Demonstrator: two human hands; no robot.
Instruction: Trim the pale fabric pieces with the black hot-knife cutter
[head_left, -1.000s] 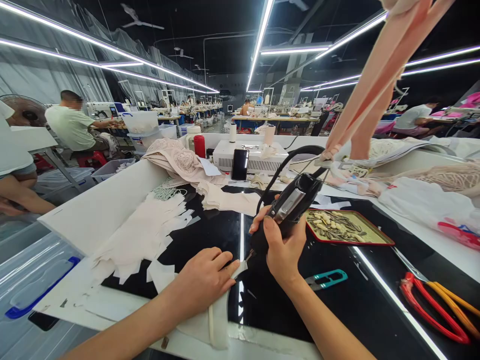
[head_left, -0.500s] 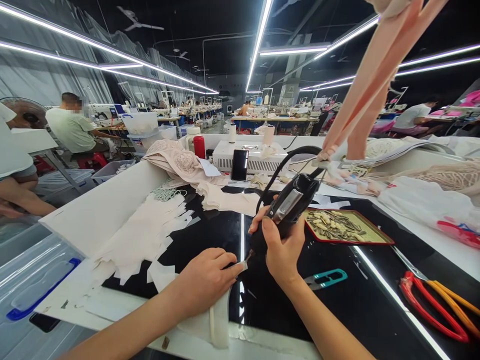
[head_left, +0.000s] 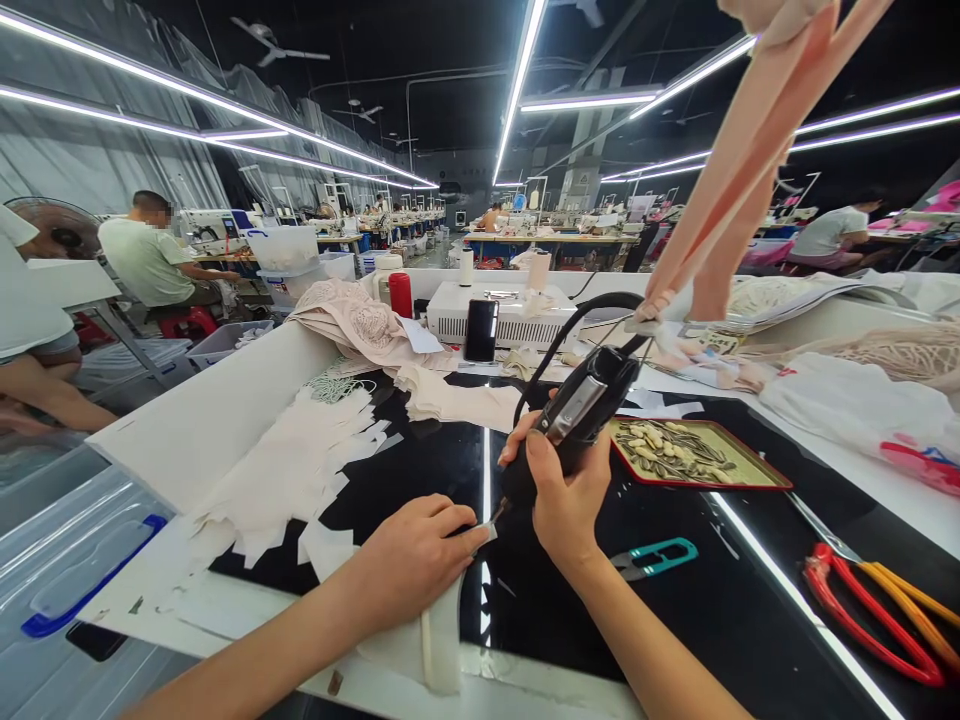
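Note:
My right hand (head_left: 566, 480) is wrapped round a black corded handheld tool (head_left: 589, 405) with a metal plate on its side. Its thin metal tip points down and left, close to the fingertips of my left hand (head_left: 420, 555). That hand presses and pinches the end of a pale fabric piece (head_left: 442, 640) at the table's near edge. A small whitish tab of the piece sticks out past the fingers, by the tip; whether the two touch I cannot tell. Teal thread snips (head_left: 660, 558) lie right of my right wrist.
Pale cut pieces (head_left: 281, 470) are heaped on the left. A tray of sunflower seeds and peanuts (head_left: 701, 455) and red-handled scissors (head_left: 862, 600) lie right. Behind stand a phone (head_left: 480, 330) and a white vented box (head_left: 517, 315). Pink straps (head_left: 750, 170) hang above; people sit farther off.
Both hands, the tool and the fabric hold almost the same pose. The whole view has shifted very slightly.

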